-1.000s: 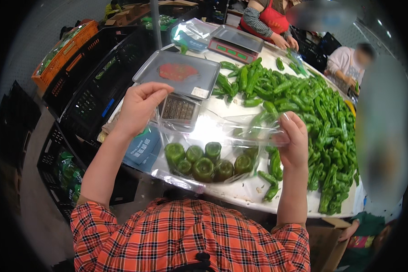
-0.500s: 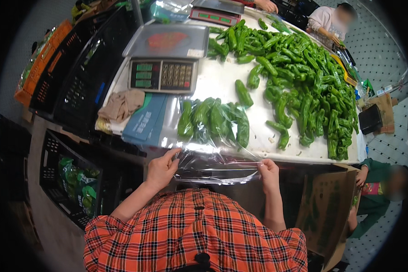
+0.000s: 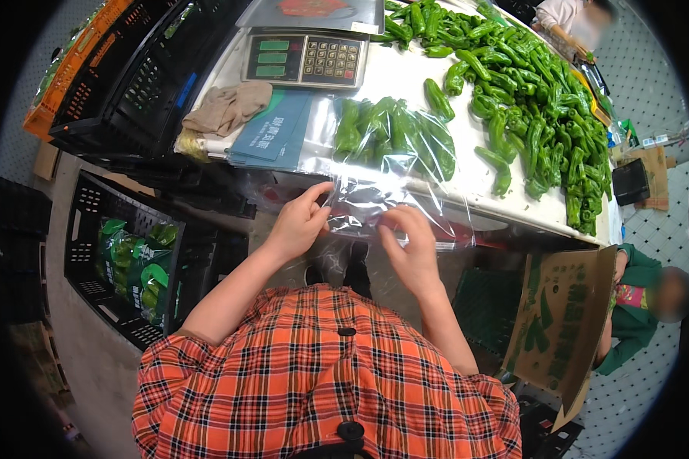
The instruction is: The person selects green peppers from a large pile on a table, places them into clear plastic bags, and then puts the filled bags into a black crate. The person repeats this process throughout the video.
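A clear plastic bag [image 3: 360, 195] lies across the near edge of the table, its open end hanging toward me. Several long green peppers [image 3: 394, 130] are lined up inside its far part. My left hand [image 3: 302, 217] pinches the bag's left edge between thumb and fingers. With fingers bent and closed, my right hand [image 3: 412, 241] holds the loose plastic near the middle of the hanging end. Just left of the bag, flat blue printed packaging [image 3: 272, 130] rests under the edge of a crumpled beige cloth [image 3: 228, 107].
A large pile of loose green peppers [image 3: 543, 107] covers the table's right side. A digital scale [image 3: 306, 60] stands at the back left. Lower left, a black crate [image 3: 92, 252] holds bagged peppers. A cardboard box [image 3: 551, 329] stands at right, beside a person in green [image 3: 635, 336].
My right hand has moved from the bag's right corner in toward its middle. My left hand keeps to the left edge. The view has shifted, so the table sits higher.
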A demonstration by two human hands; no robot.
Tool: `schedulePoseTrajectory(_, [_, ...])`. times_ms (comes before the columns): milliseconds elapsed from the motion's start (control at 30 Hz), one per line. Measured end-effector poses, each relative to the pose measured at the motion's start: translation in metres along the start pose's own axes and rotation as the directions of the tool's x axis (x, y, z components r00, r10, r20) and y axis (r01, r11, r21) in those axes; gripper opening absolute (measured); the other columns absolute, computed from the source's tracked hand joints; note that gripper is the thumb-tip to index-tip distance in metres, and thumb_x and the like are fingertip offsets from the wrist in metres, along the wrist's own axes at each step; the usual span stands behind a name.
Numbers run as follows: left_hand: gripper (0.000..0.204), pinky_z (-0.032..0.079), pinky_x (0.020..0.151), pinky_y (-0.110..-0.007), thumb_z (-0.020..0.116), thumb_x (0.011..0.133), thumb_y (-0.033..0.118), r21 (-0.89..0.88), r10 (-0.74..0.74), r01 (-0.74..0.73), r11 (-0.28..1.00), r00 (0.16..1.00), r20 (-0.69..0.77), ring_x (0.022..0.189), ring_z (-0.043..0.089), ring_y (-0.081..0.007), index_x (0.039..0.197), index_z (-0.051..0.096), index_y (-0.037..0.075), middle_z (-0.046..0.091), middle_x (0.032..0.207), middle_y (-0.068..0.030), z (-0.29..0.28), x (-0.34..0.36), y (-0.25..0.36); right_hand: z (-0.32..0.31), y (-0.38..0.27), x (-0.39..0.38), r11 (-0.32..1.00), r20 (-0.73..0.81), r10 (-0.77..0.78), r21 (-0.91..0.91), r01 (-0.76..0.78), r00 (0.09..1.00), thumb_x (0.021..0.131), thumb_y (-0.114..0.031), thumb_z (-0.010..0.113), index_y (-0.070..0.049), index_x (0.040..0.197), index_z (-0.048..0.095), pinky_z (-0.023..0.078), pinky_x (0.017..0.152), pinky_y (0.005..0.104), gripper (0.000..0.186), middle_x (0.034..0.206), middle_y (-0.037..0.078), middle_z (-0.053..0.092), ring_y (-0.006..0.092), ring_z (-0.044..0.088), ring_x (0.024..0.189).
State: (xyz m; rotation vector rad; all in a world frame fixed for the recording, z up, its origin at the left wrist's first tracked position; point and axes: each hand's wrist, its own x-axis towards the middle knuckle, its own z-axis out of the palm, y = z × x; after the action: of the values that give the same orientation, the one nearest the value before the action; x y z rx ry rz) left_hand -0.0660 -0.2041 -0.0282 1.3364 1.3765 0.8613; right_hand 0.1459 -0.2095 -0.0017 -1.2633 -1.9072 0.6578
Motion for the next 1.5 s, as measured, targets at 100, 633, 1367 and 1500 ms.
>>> schedulePoseTrajectory(100, [0.039, 0.044, 0.057, -0.027, 0.049, 0.084, 0.013, -0.012, 0.060, -0.061, 0.998, 0.998, -0.017, 0.056, 0.058, -0.0135, 0.122, 0.046, 0.004, 0.058, 0.059, -0.0073, -0.003, -0.002, 0.003, 0.019, -0.014, 0.008, 0.995, 0.094, -0.104, 0.020, 0.102, 0.990, 0.071, -0.003, 0.062, -0.002, 0.092, 0.058, 0.043, 0.076, 0.0370, 0.022, 0.094, 0.012, 0.057, 0.0302, 0.053, 0.089])
schedulePoseTrajectory(633, [0.045, 0.041, 0.051, -0.026, 0.048, 0.082, 0.006, 0.194, 0.080, -0.076, 0.978, 0.997, -0.013, 0.047, 0.047, -0.0081, 0.127, 0.045, 0.009, 0.048, 0.050, -0.0040, 0.004, -0.006, 0.020, 0.052, -0.017, 0.008, 0.987, 0.204, -0.161, 0.014, 0.162, 0.966, 0.070, -0.006, 0.065, -0.004, 0.072, 0.053, 0.039, 0.064, 0.0368, 0.013, 0.072, 0.007, 0.052, 0.0268, 0.050, 0.072])
schedulePoseTrajectory(1367, [0.045, 0.045, 0.074, -0.035, 0.056, 0.076, 0.005, 0.619, 0.515, -0.393, 0.680, 0.857, -0.022, 0.085, 0.056, -0.0265, 0.120, 0.049, 0.011, 0.058, 0.088, -0.0097, -0.039, 0.002, 0.016, -0.164, 0.107, -0.054, 0.939, -0.626, 0.295, 0.051, -0.340, 0.721, 0.071, -0.002, 0.068, -0.008, 0.109, 0.049, 0.041, 0.064, 0.0195, 0.043, 0.095, 0.001, 0.054, 0.0089, 0.045, 0.069])
schedulePoseTrajectory(1500, [0.058, 0.038, 0.090, -0.042, 0.065, 0.068, 0.004, 0.707, 0.633, -0.571, 0.417, 0.741, 0.225, 0.111, 0.044, -0.0323, 0.122, 0.046, 0.016, 0.049, 0.119, -0.0065, -0.033, 0.023, 0.012, -0.098, 0.091, -0.011, 0.827, -0.122, -0.178, -0.557, 0.081, 0.977, 0.057, -0.009, 0.077, -0.007, 0.110, 0.056, 0.044, 0.067, 0.0301, 0.057, 0.106, 0.010, 0.053, 0.0211, 0.051, 0.074])
